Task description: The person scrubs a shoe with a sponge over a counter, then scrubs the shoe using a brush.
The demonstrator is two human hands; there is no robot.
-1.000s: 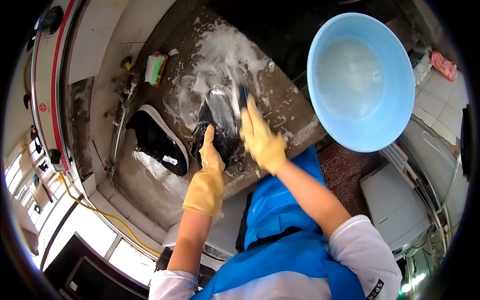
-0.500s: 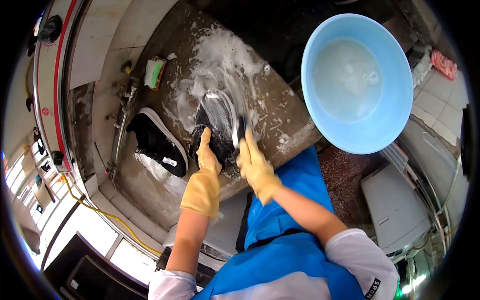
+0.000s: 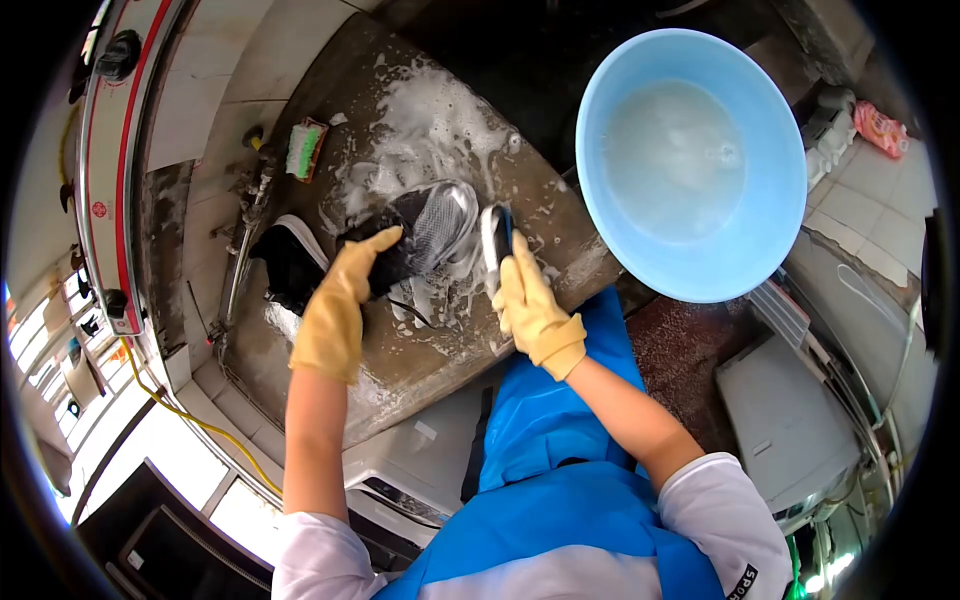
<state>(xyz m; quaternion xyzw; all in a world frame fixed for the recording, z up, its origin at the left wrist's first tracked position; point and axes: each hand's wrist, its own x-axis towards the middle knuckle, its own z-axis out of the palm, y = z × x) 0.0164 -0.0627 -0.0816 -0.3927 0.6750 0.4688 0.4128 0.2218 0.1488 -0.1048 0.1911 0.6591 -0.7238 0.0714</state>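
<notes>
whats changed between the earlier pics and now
The left hand has moved left, turning the held shoe clockwise: its heel now lies further left, its toe points to the upper right. That hand now hides part of the other shoe. The right hand still grips the brush, its white bristles now clearly visible. Nothing was let go; the sponge and basin stayed put.

A brown-grey, wet concrete slab (image 3: 455,362) with a straight front edge carries the things. White, bubbly soap foam (image 3: 425,105) spreads thickly over its far half, with thinner streaks and spatters toward the front edge. A grey mesh and black fabric shoe (image 3: 440,228) lies amid the suds, a thin dark strand (image 3: 410,313) beside it on the wet surface. A black fabric shoe with a white sole (image 3: 283,262) lies nearer the wall side, partly hidden. Beyond it sits a green-and-white brush-like block with a reddish-brown edge (image 3: 301,150), near a small white scrap (image 3: 338,119).
</notes>
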